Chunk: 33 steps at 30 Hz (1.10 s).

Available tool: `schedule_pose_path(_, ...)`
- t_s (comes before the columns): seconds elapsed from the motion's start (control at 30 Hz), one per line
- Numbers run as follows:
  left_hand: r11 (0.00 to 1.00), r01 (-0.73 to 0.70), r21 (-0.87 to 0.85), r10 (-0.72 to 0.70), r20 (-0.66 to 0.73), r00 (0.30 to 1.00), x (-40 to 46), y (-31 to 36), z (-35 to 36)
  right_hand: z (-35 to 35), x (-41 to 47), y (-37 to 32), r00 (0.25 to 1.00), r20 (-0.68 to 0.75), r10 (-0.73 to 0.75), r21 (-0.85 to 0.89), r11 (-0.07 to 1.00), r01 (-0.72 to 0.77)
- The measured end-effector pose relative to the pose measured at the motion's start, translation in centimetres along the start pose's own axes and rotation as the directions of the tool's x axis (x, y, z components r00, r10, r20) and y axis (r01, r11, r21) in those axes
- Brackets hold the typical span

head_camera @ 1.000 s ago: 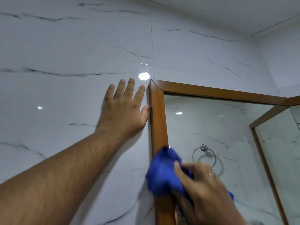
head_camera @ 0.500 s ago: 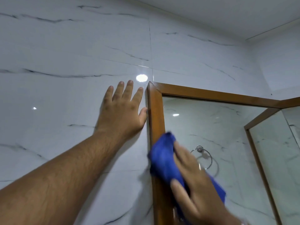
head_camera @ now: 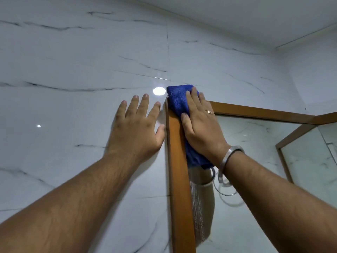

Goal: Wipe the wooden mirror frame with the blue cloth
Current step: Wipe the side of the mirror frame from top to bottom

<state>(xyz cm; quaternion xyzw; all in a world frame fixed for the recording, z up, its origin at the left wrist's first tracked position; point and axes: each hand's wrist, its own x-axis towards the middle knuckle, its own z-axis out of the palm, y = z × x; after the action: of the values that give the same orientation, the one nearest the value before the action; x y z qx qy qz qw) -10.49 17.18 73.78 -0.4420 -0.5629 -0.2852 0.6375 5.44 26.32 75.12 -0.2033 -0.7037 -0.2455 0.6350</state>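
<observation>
The wooden mirror frame (head_camera: 179, 179) hangs on a white marble-tiled wall, its left upright running down the middle of the view and its top rail (head_camera: 264, 112) going right. My right hand (head_camera: 200, 125) presses the blue cloth (head_camera: 177, 99) flat over the frame's top left corner, fingers spread on it; the cloth's lower end hangs below my palm over the mirror glass. My left hand (head_camera: 136, 128) lies flat on the wall tile just left of the frame, fingers apart, thumb near the frame's edge, holding nothing.
The mirror glass (head_camera: 255, 152) reflects my arm, a chrome towel ring (head_camera: 228, 192) and marble tiles. A second framed mirror panel (head_camera: 291, 137) meets it at the right. The white ceiling (head_camera: 237, 19) is close above.
My right hand has slid the blue cloth up the left upright from mid-height to the top left corner. The left hand stays flat on the wall.
</observation>
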Motion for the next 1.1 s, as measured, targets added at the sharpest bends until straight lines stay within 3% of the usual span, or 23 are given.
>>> schedule_pose_path(0.17,1.000,-0.016,0.002,0.016,0.020,1.000,0.0,-0.1,0.0,0.3,-11.4,-1.4,0.998,0.067,0.001,0.120,0.993,-0.009)
schedule_pose_path(0.3,1.000,-0.013,0.016,0.012,0.030,0.999,0.0,0.0,0.1,1.1,-22.5,-2.3,0.993,0.088,-0.074,-0.006,0.997,0.075)
schedule_pose_path(0.43,1.000,-0.009,0.021,0.008,0.046,0.999,0.0,0.1,0.0,0.6,-19.3,-1.7,0.994,0.082,-0.070,0.064,0.996,0.065)
schedule_pose_path(0.63,1.000,0.005,0.021,-0.006,0.041,0.999,0.1,0.3,-0.1,-0.3,-4.0,-1.6,0.993,-0.070,0.097,0.238,0.968,-0.078)
schedule_pose_path(0.73,1.000,0.015,0.017,-0.016,0.031,0.999,0.0,0.3,-0.1,0.1,-2.0,-1.4,0.994,-0.091,0.054,0.234,0.972,-0.032)
schedule_pose_path(0.83,1.000,0.007,0.024,-0.008,0.049,0.999,-0.3,0.2,-0.1,0.5,-5.1,-1.2,0.998,-0.069,0.010,0.202,0.979,0.004)
schedule_pose_path(0.97,1.000,0.005,0.019,-0.007,0.090,0.996,-2.6,0.5,-0.2,0.7,-15.7,-2.0,0.999,0.041,0.017,0.203,0.979,-0.025)
schedule_pose_path(1.1,0.999,-0.009,0.041,0.004,0.134,0.991,-8.1,1.5,-0.1,0.9,-24.5,-2.6,0.991,0.132,-0.020,0.065,0.998,0.011)
